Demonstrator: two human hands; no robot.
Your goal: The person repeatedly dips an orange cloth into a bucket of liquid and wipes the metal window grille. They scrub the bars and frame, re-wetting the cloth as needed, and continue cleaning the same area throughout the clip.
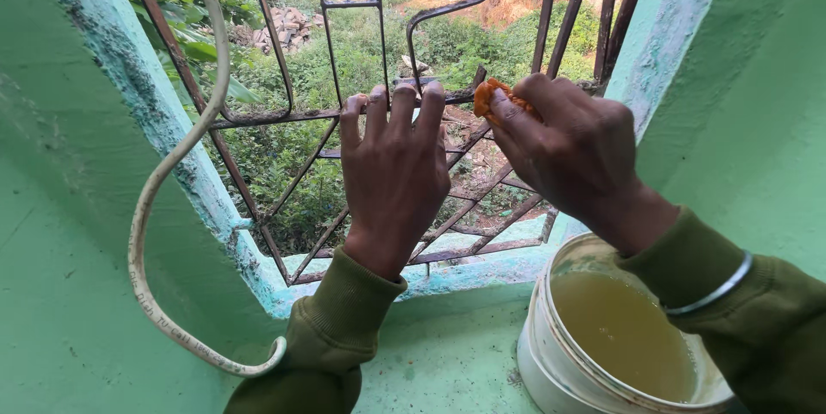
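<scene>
Looking down into a green-painted window recess, straight at a rusty iron window grille (284, 78) with curled and diagonal bars. Left hand (394, 175) up against the grille, back of the hand toward the camera, four fingers (404, 108) hooked over a horizontal bar and curled snug around it, so a closed grip on the metal itself. Right hand (578, 154) just beside it, to the right, at about the same height, fingers pinched tight around a small orange cloth (492, 97), bunched into a wad and poking out past the fingertips, pressed to the bar where the horizontal meets a diagonal. Olive-green sleeves (331, 328) on both arms, a thin silver bangle (714, 292) over the right cuff. Down at the lower right, standing on the green sill (439, 354), a white plastic tub (542, 354) with no lid on, holding murky yellowish liquid (619, 328), sitting directly under the right forearm. Over on the left, a dirty white cable (146, 207) hanging in a long loop down the teal window frame (129, 61) and curling back at the bottom near the left elbow. Beyond the bars, green shrubs (361, 52), a heap of bricks (288, 27) and bare sandy ground in sunlight.
</scene>
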